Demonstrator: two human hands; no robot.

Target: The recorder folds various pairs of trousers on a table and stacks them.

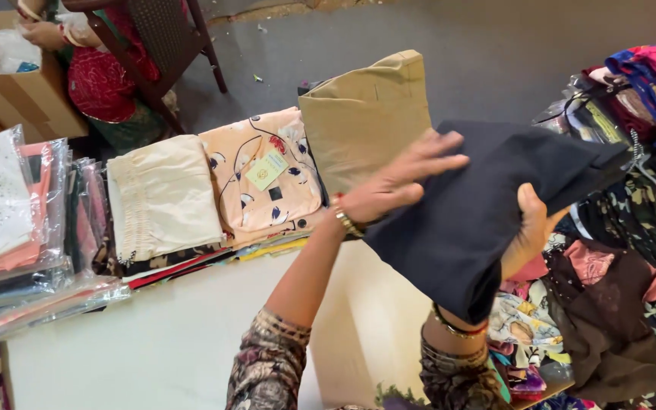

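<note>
Starting at the far left: one cardboard box [17, 83] with a white plastic bag inside, and another person's hand [43, 33] at its rim; beside it one dark wooden chair [165, 38]. Below, on the white table [153, 334], one stack of garments in clear plastic sleeves [17, 220], several deep, exact count impossible to tell. Next along the table edge, three folded pieces showing on top in a row: one cream folded garment [165, 193], one peach printed garment [263, 178] with a pale square tag, and one tan folded garment [366, 114] standing tilted behind; thin layers of more cloth under them, too many edges to count. Further right, two hands working on one black folded cloth [480, 212], held up above the table's right end, in front of the tan piece. Left hand [392, 186] lying flat on the cloth's upper face, fingers spread and pressing, a gold bangle at the wrist. Right hand [529, 231] cupped under the cloth's right edge, thumb on top, pinching the fold; two bangles at that wrist. Plain, matte, without print, folded into a thick oblong with one corner pointing right. At the far right, one loose heap of mixed coloured clothes [616, 304], among them brown, camouflage and bright pink pieces.
</note>
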